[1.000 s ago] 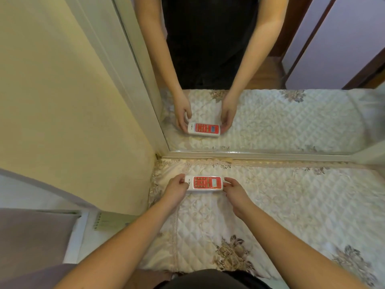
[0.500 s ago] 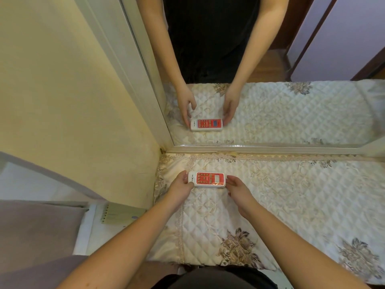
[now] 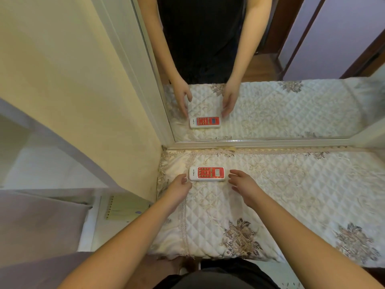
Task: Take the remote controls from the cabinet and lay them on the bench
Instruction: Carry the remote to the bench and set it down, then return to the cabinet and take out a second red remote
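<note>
The small lettering at the white left end of the white remote control with a red button panel and a small grey screen [image 3: 207, 173] is too fine to read, and its buttons show only as rows of small marks. Both forearms are cut off by the bottom edge of the head view, and a dark garment fills the bottom centre. The right end of the bench under its cream quilted cover with brown flower patterns [image 3: 291, 195] runs out of the frame. At the lower left, a pale green spiral-bound notebook [image 3: 123, 209] lies partly tucked under the yellow wall panel [image 3: 73, 90], so only part of it shows.

No container holds anything here; the 1 remote lies flat and face up on the bench cover, long side parallel to the wall mirror in a white frame [image 3: 270, 101] just behind it, near the bench's left end. The mirror repeats the remote and 2 hands.

The left hand [image 3: 179, 187] sits at the remote's left end, its fingertips just at that edge, loosely curled and gripping nothing. The right hand [image 3: 243, 182] is just beside the right end, fingers spread and released, a small gap between them and the remote.
</note>
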Available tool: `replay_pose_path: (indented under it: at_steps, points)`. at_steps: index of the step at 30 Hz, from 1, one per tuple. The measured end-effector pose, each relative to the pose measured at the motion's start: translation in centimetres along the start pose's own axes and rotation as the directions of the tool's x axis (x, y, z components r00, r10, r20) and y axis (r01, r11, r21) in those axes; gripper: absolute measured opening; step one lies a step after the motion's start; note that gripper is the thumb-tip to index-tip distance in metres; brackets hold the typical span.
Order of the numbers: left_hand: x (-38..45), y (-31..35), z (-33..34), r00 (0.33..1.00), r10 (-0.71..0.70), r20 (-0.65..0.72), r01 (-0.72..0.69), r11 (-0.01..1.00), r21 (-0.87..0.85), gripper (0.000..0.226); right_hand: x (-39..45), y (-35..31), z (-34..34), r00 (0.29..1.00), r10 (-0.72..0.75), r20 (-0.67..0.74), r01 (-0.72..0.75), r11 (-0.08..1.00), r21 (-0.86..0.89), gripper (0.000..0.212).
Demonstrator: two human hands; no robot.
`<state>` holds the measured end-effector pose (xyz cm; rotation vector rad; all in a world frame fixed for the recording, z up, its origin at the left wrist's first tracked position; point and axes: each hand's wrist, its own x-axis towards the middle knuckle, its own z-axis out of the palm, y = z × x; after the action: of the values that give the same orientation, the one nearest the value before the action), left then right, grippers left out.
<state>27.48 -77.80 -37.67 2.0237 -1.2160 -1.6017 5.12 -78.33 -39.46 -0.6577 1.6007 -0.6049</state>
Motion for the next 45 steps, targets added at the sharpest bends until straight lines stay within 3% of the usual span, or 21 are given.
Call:
replay_pose_path:
  at_steps: [6,15,17,21,25,31,35,40,45]
  points:
    - [-2.1,-0.3,-1.1,0.984,0.160,0.073,-0.175,0.945,0.276,0.048,-3.0,-0.6,0.2,0.999,-0.025,0.040,0.024,0.999,0.034,0.029]
    - [-7.2,-2.3,-2.7,0.901,0.381,0.207,-0.418,0.641,0.644,0.051,-10.0,0.0,2.3,0.989,-0.122,0.084,0.140,0.955,-0.262,0.033]
    - [-8.9,-2.9,-3.1,0.867,0.457,0.199,-0.451,0.549,0.704,0.051,-11.9,0.5,3.1,0.978,-0.191,0.080,0.207,0.889,-0.408,0.032]
    - [-12.4,-4.4,-4.0,0.798,0.580,0.163,-0.419,0.340,0.842,0.052,-15.4,1.6,5.0,0.938,-0.327,0.117,0.315,0.660,-0.682,0.044]
    - [-15.3,-6.3,-5.0,0.742,0.656,0.141,-0.387,0.248,0.888,0.066,-17.9,2.9,7.0,0.885,-0.453,0.105,0.338,0.472,-0.815,0.052]
    - [-18.6,-8.1,-6.8,0.717,0.696,0.033,-0.283,0.248,0.926,0.067,-19.7,3.9,8.4,0.746,-0.631,0.215,0.388,0.150,-0.909,0.059]
    - [-20.4,-8.9,-7.5,0.739,0.669,-0.081,-0.195,0.327,0.925,0.068,-20.2,4.3,9.1,0.657,-0.666,0.354,0.453,-0.027,-0.891,0.069]
    - [-22.7,-10.4,-7.3,0.729,0.637,-0.251,-0.046,0.411,0.910,0.071,-20.5,3.4,9.9,0.548,-0.697,0.462,0.554,-0.111,-0.825,0.060]
    - [-25.5,-12.6,-6.9,0.682,0.572,-0.457,0.143,0.507,0.850,0.070,-20.6,3.4,11.8,0.486,-0.663,0.570,0.638,-0.176,-0.750,0.058]
